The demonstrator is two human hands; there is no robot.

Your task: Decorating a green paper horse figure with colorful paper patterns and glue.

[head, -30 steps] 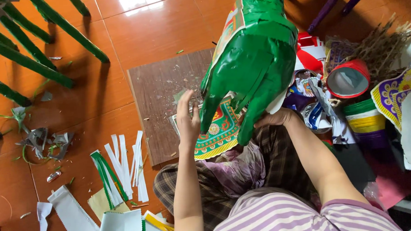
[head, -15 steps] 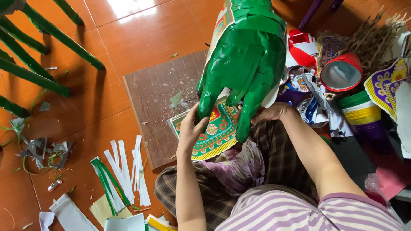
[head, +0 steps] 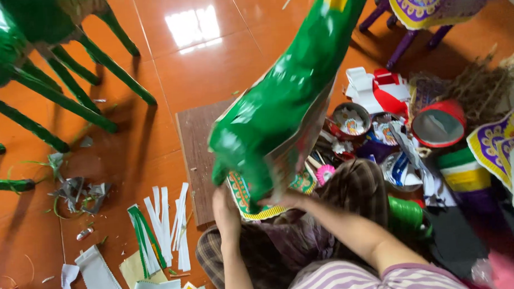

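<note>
A large green paper-covered figure [head: 284, 109] is held above the lap, over the floor. Its long axis runs diagonally from lower left up to upper right, the blunt lower end pointing toward the person. Its green covering looks complete; a patterned trim piece [head: 243, 197] at the lower end appears still loose. The left hand [head: 225, 211] is closed on that lower edge, the right hand [head: 284, 201] presses beneath. Cut white strips [head: 168, 219] lie beside a brown board [head: 197, 158].

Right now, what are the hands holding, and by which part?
Both hands hold the glossy green paper figure at its lower end: the left hand under its left edge, the right hand under its right, partly hidden.
</note>
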